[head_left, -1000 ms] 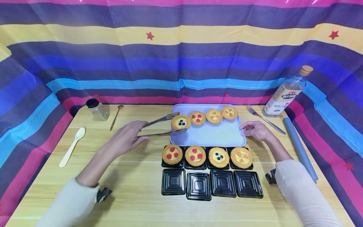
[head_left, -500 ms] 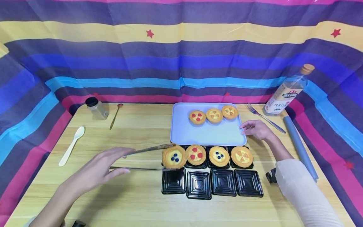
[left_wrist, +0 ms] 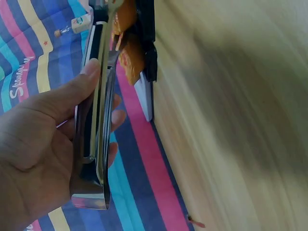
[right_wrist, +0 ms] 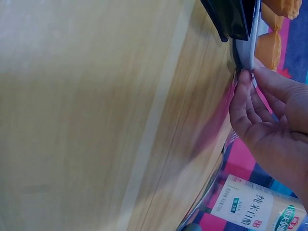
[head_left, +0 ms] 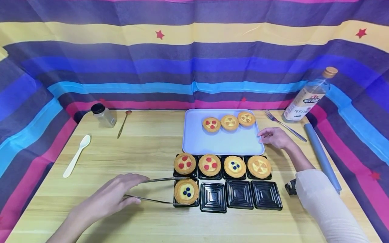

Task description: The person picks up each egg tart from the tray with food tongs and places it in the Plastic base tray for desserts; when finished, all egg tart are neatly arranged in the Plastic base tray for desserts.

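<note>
My left hand (head_left: 110,195) holds metal tongs (left_wrist: 90,198), thumb on one arm and fingers on the other. The tongs' tips lie on either side of a blueberry-topped egg tart (head_left: 186,191), which sits in the leftmost black plastic tray of the front row. Whether the tips touch it I cannot tell. At the right, my right hand (head_left: 276,137) pinches the edge of the pale serving tray (head_left: 222,144), seen close in the right wrist view. On that tray stand a red-topped tart (head_left: 211,124) and two with yellow wedges (head_left: 229,122).
Behind the front row, several tarts (head_left: 209,165) sit in black trays. Other black trays (head_left: 213,197) in front hold nothing. A spoon (head_left: 77,156), a jar (head_left: 104,115) and a small stick (head_left: 123,126) lie left; a fork (head_left: 285,125), bottle (head_left: 305,98) and grey roll (head_left: 322,157) right.
My left hand has brought the blueberry tart in the tongs from the serving tray toward me, down into the front-left black tray. The right hand stays at the serving tray's edge.
</note>
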A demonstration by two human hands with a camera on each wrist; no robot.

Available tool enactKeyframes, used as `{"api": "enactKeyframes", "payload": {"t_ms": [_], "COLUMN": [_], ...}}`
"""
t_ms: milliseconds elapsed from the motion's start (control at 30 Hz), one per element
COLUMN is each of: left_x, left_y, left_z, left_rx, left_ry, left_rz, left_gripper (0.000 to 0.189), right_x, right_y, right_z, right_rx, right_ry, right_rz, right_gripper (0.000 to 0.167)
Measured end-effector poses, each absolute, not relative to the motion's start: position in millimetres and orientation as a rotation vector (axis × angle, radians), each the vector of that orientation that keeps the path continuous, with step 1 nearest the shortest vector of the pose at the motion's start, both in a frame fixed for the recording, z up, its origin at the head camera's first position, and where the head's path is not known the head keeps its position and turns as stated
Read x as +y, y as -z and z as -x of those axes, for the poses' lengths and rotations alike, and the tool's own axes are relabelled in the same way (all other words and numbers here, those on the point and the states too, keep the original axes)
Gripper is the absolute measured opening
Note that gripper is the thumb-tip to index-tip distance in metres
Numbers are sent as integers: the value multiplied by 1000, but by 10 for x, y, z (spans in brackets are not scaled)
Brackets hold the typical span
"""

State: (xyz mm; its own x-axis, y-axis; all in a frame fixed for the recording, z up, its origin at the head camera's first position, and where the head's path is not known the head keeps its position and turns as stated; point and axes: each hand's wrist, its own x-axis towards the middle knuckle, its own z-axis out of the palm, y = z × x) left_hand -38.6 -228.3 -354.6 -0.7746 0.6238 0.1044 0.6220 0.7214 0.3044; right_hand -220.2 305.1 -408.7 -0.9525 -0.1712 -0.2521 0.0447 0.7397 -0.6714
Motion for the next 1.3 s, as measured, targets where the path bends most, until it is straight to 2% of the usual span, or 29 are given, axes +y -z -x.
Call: {"api": "enactKeyframes", "payload": {"t_ms": [333,700,933,1300], "left_x": [-2277,-2202,-2003,-1549], "left_y": [3504,3192,3141,3329], "left_z": [369,429,844,1838], "left_rx": [2881,2920,2961,2935], "left_ry": [-492,-558,-608,-596], "left_rz": [-976,-904,-883,-833], "left_gripper": [58,61,65,65], "right_x": [3046,3037,3043,3029], "right_y": [4078,4092,4099,4096], "right_z": [2198,2190,2184,2173], "right_rx": [2661,2652,2656,2662], "right_ry": [1017,1059,1058,1053], "right_rz": [114,135,141,127], "right_gripper": [28,29,31,30]}}
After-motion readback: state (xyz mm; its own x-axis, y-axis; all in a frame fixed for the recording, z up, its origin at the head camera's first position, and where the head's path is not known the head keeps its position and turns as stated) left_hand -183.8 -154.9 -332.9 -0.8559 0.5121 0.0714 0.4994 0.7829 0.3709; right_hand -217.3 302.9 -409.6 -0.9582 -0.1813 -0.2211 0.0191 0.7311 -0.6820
